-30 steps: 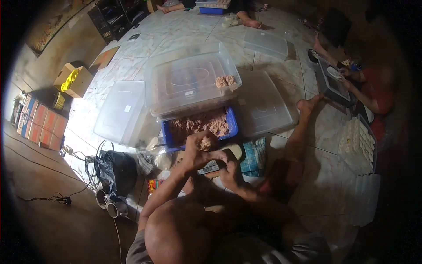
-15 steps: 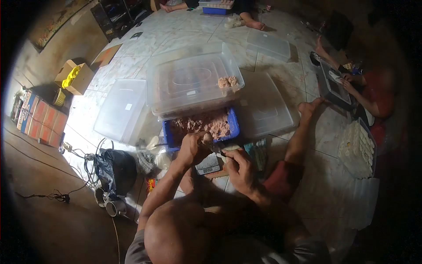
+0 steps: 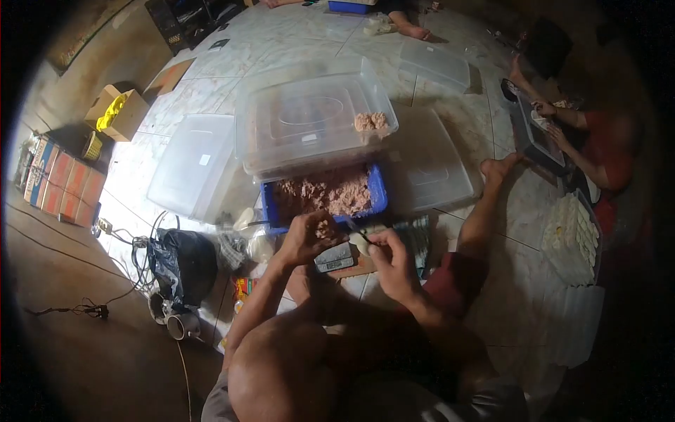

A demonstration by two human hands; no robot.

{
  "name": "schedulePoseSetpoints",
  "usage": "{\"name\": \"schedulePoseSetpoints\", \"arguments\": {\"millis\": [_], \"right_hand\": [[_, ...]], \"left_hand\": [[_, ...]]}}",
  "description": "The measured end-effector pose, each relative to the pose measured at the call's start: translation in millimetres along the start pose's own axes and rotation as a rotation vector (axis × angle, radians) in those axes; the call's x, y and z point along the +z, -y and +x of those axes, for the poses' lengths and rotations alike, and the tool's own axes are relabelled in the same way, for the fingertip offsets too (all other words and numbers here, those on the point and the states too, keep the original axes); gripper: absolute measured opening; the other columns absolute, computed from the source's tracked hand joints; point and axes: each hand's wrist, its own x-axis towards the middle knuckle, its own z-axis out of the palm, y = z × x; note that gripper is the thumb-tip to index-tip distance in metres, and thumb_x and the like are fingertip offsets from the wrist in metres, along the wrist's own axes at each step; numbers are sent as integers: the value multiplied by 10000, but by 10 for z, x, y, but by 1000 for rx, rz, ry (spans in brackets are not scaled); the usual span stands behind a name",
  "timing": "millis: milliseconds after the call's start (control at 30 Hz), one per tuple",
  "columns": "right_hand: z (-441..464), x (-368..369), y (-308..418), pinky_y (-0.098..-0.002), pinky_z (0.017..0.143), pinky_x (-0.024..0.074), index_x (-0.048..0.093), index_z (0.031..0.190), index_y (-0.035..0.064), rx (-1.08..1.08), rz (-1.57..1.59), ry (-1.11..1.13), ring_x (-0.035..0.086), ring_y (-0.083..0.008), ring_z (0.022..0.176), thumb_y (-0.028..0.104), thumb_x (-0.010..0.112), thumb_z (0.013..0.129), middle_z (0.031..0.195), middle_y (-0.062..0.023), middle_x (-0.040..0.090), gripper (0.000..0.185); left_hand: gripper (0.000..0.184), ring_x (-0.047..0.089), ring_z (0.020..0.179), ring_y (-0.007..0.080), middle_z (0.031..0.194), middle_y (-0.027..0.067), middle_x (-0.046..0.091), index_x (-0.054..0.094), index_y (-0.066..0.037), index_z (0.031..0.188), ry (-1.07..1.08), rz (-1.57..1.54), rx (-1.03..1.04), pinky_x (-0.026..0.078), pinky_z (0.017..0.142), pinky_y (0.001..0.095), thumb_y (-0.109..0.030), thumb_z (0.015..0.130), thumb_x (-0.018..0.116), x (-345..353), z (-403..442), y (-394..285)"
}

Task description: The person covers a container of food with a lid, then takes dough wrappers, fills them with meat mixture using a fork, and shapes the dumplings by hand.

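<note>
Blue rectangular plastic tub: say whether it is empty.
Not empty: lumpy pink paste shows inside the blue rectangular plastic tub; how deep, I cannot tell.

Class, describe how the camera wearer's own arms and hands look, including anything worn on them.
The left hand and right hand are ungloved, with bare forearms. A grey left sleeve and a grey right sleeve show near the bottom; no markings can be made out.

A pale, marbled tile floor point(image 3: 281, 42) carried everything. On it stood a blue tub point(image 3: 380, 193), with a flat translucent plastic piece point(image 3: 184, 167) to its left and another, a shaded plastic piece point(image 3: 432, 172), to its right. A black plastic bag point(image 3: 181, 264) sat near a cup point(image 3: 184, 326) at the left.
</note>
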Motion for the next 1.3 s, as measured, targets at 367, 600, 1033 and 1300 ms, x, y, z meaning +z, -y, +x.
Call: {"name": "schedulePoseSetpoints", "arguments": {"millis": [367, 600, 1033, 1300], "right_hand": [[59, -125, 708, -400, 769, 489, 602, 1018, -27, -228, -327, 12, 629, -323, 883, -2, 556, 927, 940, -179, 611, 104], [99, -53, 771, -403, 753, 493, 611, 973, -21, -331, -414, 34, 635, -337, 850, 2, 553, 914, 887, -177, 620, 86], [91, -24, 606, -420, 728, 493, 608, 972, -3, -216, -339, 74, 630, -350, 851, -1, 566, 903, 910, -180, 614, 81], [23, -192, 721, -444, 774, 479, 608, 954, 17, -101, -263, 9, 613, -365, 885, 8, 589, 885, 912, -167, 626, 72]], "left_hand": [[308, 628, 736, 206, 835, 135, 636, 635, -3, 951, -77, 121, 248, 513, 665, 350, -75, 722, 829, 26, 143, -374], [255, 603, 704, 384, 789, 163, 629, 628, -18, 861, -110, 209, 213, 510, 665, 401, -124, 708, 803, 35, 181, -91], [287, 675, 701, 351, 770, 151, 689, 682, -28, 901, -68, 257, 215, 529, 667, 380, -205, 734, 834, 10, 176, -197], [389, 658, 739, 237, 866, 162, 680, 653, -15, 993, -115, -55, 177, 521, 691, 340, -131, 691, 869, 22, 73, -460]]}}
